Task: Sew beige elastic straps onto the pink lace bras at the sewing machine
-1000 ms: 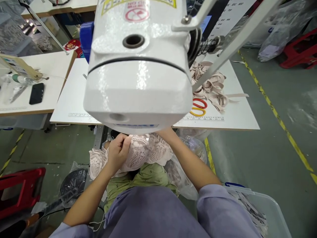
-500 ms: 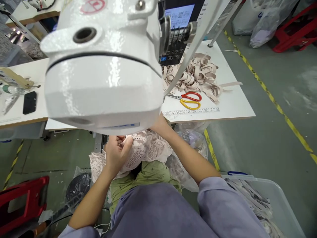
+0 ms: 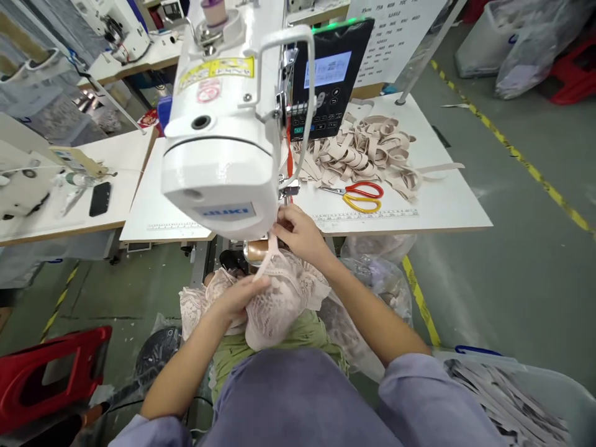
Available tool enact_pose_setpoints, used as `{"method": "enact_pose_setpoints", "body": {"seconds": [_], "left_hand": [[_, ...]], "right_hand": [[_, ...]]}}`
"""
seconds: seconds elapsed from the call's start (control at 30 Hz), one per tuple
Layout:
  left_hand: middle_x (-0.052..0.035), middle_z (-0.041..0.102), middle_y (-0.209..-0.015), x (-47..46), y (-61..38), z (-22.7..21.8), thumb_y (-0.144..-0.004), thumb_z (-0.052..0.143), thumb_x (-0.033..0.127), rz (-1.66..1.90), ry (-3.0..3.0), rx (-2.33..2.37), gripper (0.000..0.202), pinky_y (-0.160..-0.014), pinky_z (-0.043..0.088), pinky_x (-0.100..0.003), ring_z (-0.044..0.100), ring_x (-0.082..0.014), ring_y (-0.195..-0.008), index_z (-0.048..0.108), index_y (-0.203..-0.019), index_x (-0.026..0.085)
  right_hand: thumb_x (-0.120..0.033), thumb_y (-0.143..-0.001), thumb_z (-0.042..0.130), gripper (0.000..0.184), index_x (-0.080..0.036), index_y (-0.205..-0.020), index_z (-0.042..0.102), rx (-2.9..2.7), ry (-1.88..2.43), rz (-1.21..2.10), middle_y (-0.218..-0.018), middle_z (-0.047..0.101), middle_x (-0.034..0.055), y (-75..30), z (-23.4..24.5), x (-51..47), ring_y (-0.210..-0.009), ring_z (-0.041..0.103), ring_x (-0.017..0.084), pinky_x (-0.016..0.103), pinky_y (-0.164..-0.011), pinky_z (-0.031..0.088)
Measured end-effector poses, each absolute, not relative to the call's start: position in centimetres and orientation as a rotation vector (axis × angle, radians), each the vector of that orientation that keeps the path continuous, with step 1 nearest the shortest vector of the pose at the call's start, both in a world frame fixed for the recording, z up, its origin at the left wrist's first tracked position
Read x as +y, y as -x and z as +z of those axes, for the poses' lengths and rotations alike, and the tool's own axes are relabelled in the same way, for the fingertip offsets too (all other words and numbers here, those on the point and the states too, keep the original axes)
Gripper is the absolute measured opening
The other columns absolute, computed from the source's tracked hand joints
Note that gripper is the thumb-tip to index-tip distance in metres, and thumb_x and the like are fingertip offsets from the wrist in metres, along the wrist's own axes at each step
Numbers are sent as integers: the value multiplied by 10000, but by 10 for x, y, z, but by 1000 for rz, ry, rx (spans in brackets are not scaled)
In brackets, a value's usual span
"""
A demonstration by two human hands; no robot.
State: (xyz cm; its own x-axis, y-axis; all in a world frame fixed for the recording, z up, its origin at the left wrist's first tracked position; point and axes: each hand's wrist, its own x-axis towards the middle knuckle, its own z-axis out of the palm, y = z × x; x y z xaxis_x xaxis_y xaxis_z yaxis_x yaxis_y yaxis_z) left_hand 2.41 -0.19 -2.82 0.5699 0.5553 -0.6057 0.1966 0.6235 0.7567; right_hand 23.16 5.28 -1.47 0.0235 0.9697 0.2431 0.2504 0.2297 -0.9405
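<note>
A pale pink lace garment (image 3: 284,298) lies bunched in my lap below the white sewing machine (image 3: 223,143). My left hand (image 3: 239,298) is closed on the garment and pinches the lower end of a beige strap (image 3: 266,261). My right hand (image 3: 300,233) is closed on the strap's upper end just under the machine head, near the needle area. The strap runs taut between both hands.
A pile of beige straps (image 3: 367,152) and red-and-yellow scissors (image 3: 361,195) lie on the white table (image 3: 447,205) right of the machine. A control panel (image 3: 328,77) stands behind. A black phone (image 3: 99,198) lies on the left table. Red stool (image 3: 51,372) left, grey bin (image 3: 512,397) right.
The view pulled back, so the machine head looks smaller. My right hand came out from under the machine and grips the strap; my left hand lowered with the lace garment.
</note>
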Motion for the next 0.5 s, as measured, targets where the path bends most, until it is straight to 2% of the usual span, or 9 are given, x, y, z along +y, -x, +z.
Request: {"method": "enact_pose_setpoints", "body": {"seconds": [0.07,0.17,0.23,0.3,0.4,0.5], "left_hand": [[-136,725,-906,-28,-37,-44,-717,721,703,199,-800,793,649,-842,533,-390,700,-274,-883,675,-991,117],[-108,693,-818,-57,-50,-72,-775,531,826,146,-988,693,738,-757,532,-349,679,-230,-784,670,-950,123],[-70,644,-728,-62,-48,-89,-784,484,849,120,-1120,711,747,-671,494,-305,620,-186,-684,657,-845,125],[-27,582,-650,-57,-34,-103,-790,558,791,104,-1198,761,664,-600,425,-264,532,-141,-605,622,-732,133],[3,550,-629,-43,6,-112,-791,652,670,101,-1346,893,532,-573,353,-240,467,-129,-592,607,-677,152],[-10,585,-644,-33,52,-106,-776,692,570,127,-1481,1057,408,-577,345,-248,485,-160,-617,635,-666,182]], "right_hand": [[-300,-872,634,180,-192,-755,548,-1472,1188,973,-845,552,8,-244,-9,32,-746,510,138,284,-682,409],[-374,-885,664,184,-199,-887,606,-1325,1122,1261,-873,634,12,-257,-13,1,-783,587,142,283,-705,467],[-377,-828,738,244,-197,-942,620,-960,1095,1452,-906,690,32,-262,-33,-14,-793,649,160,298,-698,523],[-319,-732,815,286,-188,-854,593,-515,1120,1461,-827,701,29,-267,-65,-23,-690,657,155,288,-618,545],[-228,-717,781,349,-209,-721,432,-210,1208,1189,-638,587,-69,-288,-113,-33,-469,483,47,167,-467,433],[-180,-786,670,378,-215,-715,300,-94,1233,897,-587,420,-135,-324,-135,-43,-408,304,-7,91,-419,295]]}}
